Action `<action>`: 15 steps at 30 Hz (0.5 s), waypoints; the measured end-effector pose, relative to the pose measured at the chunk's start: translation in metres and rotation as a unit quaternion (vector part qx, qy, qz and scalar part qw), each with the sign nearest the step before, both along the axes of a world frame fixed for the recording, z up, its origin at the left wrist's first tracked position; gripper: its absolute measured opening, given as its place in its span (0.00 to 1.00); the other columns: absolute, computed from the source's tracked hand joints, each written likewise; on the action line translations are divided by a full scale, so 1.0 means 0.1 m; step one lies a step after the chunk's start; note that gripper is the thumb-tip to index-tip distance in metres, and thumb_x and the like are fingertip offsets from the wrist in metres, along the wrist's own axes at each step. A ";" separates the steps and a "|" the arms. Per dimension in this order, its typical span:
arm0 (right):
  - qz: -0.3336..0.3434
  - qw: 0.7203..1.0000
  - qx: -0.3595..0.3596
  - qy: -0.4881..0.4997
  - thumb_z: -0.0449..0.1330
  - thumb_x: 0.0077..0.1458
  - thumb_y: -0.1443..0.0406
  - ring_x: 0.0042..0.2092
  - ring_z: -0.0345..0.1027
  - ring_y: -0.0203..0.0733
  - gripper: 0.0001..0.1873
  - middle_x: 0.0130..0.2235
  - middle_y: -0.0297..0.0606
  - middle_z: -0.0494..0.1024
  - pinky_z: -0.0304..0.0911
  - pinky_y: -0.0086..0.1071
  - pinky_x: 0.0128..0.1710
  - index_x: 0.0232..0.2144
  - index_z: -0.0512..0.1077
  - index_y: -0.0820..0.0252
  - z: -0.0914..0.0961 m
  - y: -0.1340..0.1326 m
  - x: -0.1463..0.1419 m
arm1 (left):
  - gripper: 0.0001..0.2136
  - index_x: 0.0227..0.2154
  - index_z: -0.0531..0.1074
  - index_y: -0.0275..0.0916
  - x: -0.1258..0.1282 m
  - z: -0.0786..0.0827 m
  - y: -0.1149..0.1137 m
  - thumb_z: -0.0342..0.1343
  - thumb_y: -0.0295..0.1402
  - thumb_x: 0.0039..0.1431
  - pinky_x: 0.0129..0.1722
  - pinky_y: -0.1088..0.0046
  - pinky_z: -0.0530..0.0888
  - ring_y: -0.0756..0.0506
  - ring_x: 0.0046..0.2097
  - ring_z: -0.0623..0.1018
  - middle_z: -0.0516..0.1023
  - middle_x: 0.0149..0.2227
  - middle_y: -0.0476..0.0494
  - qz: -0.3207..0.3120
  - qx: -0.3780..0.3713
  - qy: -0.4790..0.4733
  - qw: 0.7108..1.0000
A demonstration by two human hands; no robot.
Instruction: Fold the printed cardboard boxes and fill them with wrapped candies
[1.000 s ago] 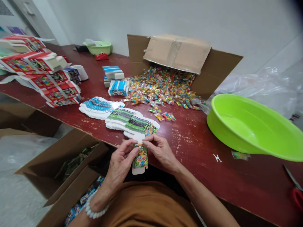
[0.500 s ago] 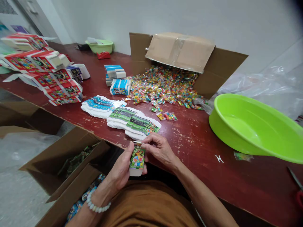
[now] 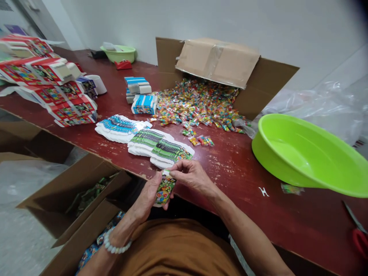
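My left hand (image 3: pixel 149 193) is wrapped round a small green printed candy box (image 3: pixel 166 188), held tilted at the table's front edge. At the box's upper end my right hand (image 3: pixel 189 174) pinches the white flap between thumb and fingers. Just beyond the hands lies a fanned stack of flat green boxes (image 3: pixel 161 145), with a fanned stack of flat blue boxes (image 3: pixel 120 127) to its left. Small candy packets (image 3: pixel 198 101) spill in a heap from a cardboard carton (image 3: pixel 218 61) lying on its side. A few loose packets (image 3: pixel 205 140) lie nearer to me.
A large lime-green basin (image 3: pixel 310 153) stands on the right, scissors (image 3: pixel 355 222) near it. Stacked red box bundles (image 3: pixel 54 86) stand at left; blue-and-white bundles (image 3: pixel 143 103) sit beside the candy heap. Below the table edge, an open carton (image 3: pixel 83 191) holds green boxes.
The box in my left hand has tilted, and its upper flap now shows white under my right fingers. The lower flap that hung down is now mostly out of sight. The view has shifted slightly.
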State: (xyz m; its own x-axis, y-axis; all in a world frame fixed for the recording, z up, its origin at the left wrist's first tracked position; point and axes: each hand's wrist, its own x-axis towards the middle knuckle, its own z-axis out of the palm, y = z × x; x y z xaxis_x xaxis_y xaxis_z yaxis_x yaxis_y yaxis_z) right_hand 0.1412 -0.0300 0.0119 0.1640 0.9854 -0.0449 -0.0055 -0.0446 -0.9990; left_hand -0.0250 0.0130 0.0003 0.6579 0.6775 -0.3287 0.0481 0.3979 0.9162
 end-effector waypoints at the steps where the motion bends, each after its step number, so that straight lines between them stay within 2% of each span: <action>1: 0.003 1.000 -0.001 -0.011 0.64 0.50 0.63 0.29 0.70 0.35 0.07 0.28 0.34 0.79 0.65 0.29 0.32 0.30 0.77 0.63 0.00 -0.01 0.00 | 0.34 0.51 0.72 0.35 -0.01 -0.01 0.01 0.50 0.62 0.57 0.18 0.77 0.68 0.50 0.17 0.72 0.77 0.22 0.46 -0.007 0.001 0.001 1.000; 4: 0.019 1.000 0.013 -0.019 0.64 0.51 0.62 0.33 0.72 0.37 0.07 0.31 0.36 0.80 0.66 0.30 0.35 0.29 0.76 0.62 0.02 -0.03 -0.01 | 0.36 0.55 0.70 0.35 -0.01 -0.01 0.04 0.52 0.61 0.56 0.17 0.77 0.68 0.50 0.17 0.72 0.77 0.22 0.47 -0.014 0.004 0.001 1.000; 8: 0.063 0.996 0.062 -0.015 0.61 0.58 0.61 0.37 0.73 0.39 0.10 0.40 0.38 0.81 0.68 0.32 0.38 0.27 0.73 0.60 0.09 -0.09 -0.02 | 0.35 0.58 0.68 0.35 -0.01 -0.01 0.01 0.53 0.59 0.58 0.17 0.78 0.68 0.50 0.17 0.72 0.76 0.21 0.48 0.014 0.010 0.000 1.000; 11: 0.072 0.983 0.100 -0.135 0.56 0.63 0.64 0.39 0.72 0.38 0.11 0.39 0.38 0.79 0.66 0.34 0.43 0.29 0.72 0.59 0.08 -0.14 -0.02 | 0.36 0.60 0.66 0.38 0.02 -0.02 -0.04 0.51 0.60 0.58 0.17 0.78 0.68 0.50 0.17 0.72 0.75 0.22 0.49 0.020 -0.008 -0.006 1.000; 13: 0.071 0.955 0.131 -0.256 0.55 0.62 0.67 0.42 0.71 0.40 0.07 0.40 0.39 0.78 0.65 0.34 0.46 0.31 0.72 0.58 0.04 -0.18 -0.04 | 0.36 0.61 0.64 0.40 0.05 -0.04 -0.08 0.51 0.60 0.57 0.16 0.78 0.67 0.50 0.17 0.72 0.75 0.22 0.50 0.012 -0.025 0.000 1.000; 15: 0.080 0.915 0.160 -0.362 0.56 0.60 0.70 0.43 0.70 0.43 0.05 0.41 0.42 0.77 0.64 0.36 0.47 0.34 0.72 0.58 0.00 -0.19 -0.04 | 0.34 0.60 0.63 0.42 0.06 -0.04 -0.10 0.52 0.59 0.58 0.17 0.77 0.68 0.49 0.17 0.73 0.74 0.23 0.52 0.009 -0.029 0.006 1.000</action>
State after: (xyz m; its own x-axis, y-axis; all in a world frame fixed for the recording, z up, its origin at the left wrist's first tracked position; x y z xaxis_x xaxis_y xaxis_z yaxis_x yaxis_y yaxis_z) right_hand 0.1368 -0.0486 0.0116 -0.1104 0.9434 0.3128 0.6445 0.3075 -0.7000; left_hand -0.0191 0.0027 -0.0042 0.6415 0.6690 -0.3754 0.0515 0.4507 0.8912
